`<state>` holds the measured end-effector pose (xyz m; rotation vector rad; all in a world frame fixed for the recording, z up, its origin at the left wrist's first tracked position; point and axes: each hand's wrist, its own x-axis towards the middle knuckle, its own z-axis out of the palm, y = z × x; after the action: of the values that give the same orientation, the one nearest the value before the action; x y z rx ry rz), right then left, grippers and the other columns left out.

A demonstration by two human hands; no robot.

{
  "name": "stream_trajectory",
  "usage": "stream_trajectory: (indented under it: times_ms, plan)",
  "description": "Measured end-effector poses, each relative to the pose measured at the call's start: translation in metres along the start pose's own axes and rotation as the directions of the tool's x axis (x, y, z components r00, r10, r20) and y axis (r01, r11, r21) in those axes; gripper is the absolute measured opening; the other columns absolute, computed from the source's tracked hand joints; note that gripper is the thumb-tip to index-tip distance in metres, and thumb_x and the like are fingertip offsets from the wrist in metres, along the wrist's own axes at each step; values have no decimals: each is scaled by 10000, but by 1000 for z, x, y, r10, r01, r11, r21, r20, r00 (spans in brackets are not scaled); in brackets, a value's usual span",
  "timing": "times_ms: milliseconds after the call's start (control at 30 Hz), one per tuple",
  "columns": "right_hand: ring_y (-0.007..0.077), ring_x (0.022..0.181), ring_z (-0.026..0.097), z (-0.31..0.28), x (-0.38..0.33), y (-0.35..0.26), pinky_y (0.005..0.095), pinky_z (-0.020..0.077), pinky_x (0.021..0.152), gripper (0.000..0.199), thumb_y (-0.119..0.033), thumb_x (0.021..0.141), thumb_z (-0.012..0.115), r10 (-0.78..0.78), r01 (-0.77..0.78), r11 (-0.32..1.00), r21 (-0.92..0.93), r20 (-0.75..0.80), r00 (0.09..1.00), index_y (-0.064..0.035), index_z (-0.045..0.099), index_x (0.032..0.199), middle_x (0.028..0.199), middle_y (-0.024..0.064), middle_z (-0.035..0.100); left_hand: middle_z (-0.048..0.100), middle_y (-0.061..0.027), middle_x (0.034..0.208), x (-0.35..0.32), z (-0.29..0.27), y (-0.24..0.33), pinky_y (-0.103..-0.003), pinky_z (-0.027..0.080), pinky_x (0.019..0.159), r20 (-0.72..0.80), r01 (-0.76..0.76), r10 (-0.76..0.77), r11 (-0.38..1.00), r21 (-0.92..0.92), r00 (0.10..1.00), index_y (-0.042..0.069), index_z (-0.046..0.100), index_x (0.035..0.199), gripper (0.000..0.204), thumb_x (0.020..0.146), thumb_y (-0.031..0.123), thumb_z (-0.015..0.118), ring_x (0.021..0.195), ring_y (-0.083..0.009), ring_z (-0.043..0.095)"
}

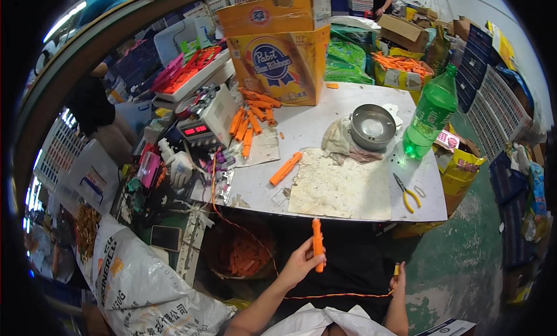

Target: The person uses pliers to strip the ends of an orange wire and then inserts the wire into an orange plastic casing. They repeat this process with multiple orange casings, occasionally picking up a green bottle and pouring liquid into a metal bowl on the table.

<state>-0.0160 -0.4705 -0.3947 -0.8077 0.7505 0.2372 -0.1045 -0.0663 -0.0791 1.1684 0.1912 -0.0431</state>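
My left hand (pixel 300 264) grips a long, narrow orange plastic piece (pixel 317 237), held upright just off the table's front edge. Lower and to the right, my right hand (pixel 399 282) is closed around a small yellow piece (pixel 397 270); its kind is too small to make out. A twisted red and yellow wire (pixel 342 295) runs across my lap to that hand. On the table, a similar orange piece (pixel 285 169) lies beside a stained, pale board (pixel 342 188). Several more orange pieces (pixel 248 124) are heaped at the back left.
Yellow-handled pliers (pixel 409 195), a green bottle (pixel 430 112) and a metal bowl (pixel 373 127) stand or lie on the table's right. A power supply (pixel 212 121) and a large carton (pixel 278 51) sit behind. Below the table, a bin (pixel 216 260) holds orange pieces, near a white sack (pixel 145 289).
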Motion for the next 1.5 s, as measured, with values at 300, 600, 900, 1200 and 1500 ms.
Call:
stream_trajectory:
  times_ms: [300, 600, 900, 1200, 1500]
  plan:
    - [79, 546, 474, 55, -85, -92, 210, 350, 423, 215, -308, 893, 600, -282, 253, 940, 230, 101, 954, -122, 565, 994, 813, 17, 570, 528, -146, 963, 101, -10, 54, -317, 447, 734, 68, -314, 508, 416, 853, 858, 18, 392, 1336, 504, 875, 138, 558, 821, -265, 560]
    - [86, 525, 461, 163, -159, -85, 204, 353, 434, 192, -252, 950, 503, -236, 205, 972, 119, 418, 877, -108, 532, 1075, 824, 21, 551, 561, -87, 953, 143, 8, 40, -368, 414, 801, 315, -261, 494, -178, 949, 810, 16, 533, 1164, 437, 775, 173, 655, 928, -242, 534]
    - [90, 506, 452, 210, -203, -105, 208, 347, 438, 205, -258, 923, 547, 192, 40, 927, -374, 562, 804, -80, 527, 1023, 790, 50, 563, 566, -94, 937, 144, -97, 96, -393, 383, 807, -3, 142, 578, -196, 970, 816, 65, 585, 1100, 386, 766, 235, 675, 944, -271, 521]
    - [61, 542, 451, 310, -238, -86, 194, 358, 466, 200, -203, 901, 574, 217, 290, 851, -438, 796, 565, -26, 568, 993, 759, 56, 575, 568, -111, 930, 143, -59, 75, -402, 383, 797, 194, -125, 725, -148, 981, 661, 54, 584, 1069, 400, 738, 244, 704, 914, -287, 522]
    - [84, 651, 554, 338, -253, -55, 242, 451, 603, 181, -170, 848, 652, -157, 768, 414, -489, 793, 589, 8, 619, 854, 704, 44, 607, 575, -120, 899, 154, 0, 45, -373, 431, 743, 296, -309, 410, -35, 950, 863, 7, 550, 1127, 407, 801, 228, 652, 847, -281, 549]
